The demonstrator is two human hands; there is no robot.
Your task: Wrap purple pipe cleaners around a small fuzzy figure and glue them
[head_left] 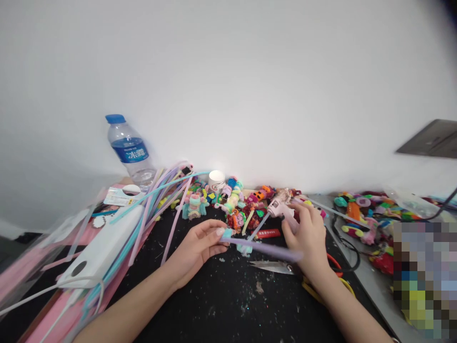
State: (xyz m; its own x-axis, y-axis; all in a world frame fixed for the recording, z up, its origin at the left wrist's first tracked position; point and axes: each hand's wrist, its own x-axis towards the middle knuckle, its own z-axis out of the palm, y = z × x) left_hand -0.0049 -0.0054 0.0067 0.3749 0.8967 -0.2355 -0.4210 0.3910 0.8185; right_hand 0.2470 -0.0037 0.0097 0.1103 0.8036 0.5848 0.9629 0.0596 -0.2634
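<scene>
My left hand [205, 242] pinches a small light-blue fuzzy piece [226, 233]. A purple pipe cleaner [262, 248] runs right from there, blurred, toward my right wrist. My right hand [310, 233] has its thumb and fingers around the handle of a pale pink hot glue gun [282, 209]; part of the grip is hidden by the hand. Between the hands, a pale blue fuzzy piece [244, 247] lies on the black mat [214, 309]. Scissors [273, 267] lie below the purple strip, their handles partly under my right arm.
Several small fuzzy figures [195, 206] line the wall. A paper cup [216, 180] and a water bottle [130, 150] stand behind. Loose pipe cleaners [143, 224] and a white holder [103, 243] occupy the left. More colourful pieces [364, 209] and a black cable [352, 252] lie right.
</scene>
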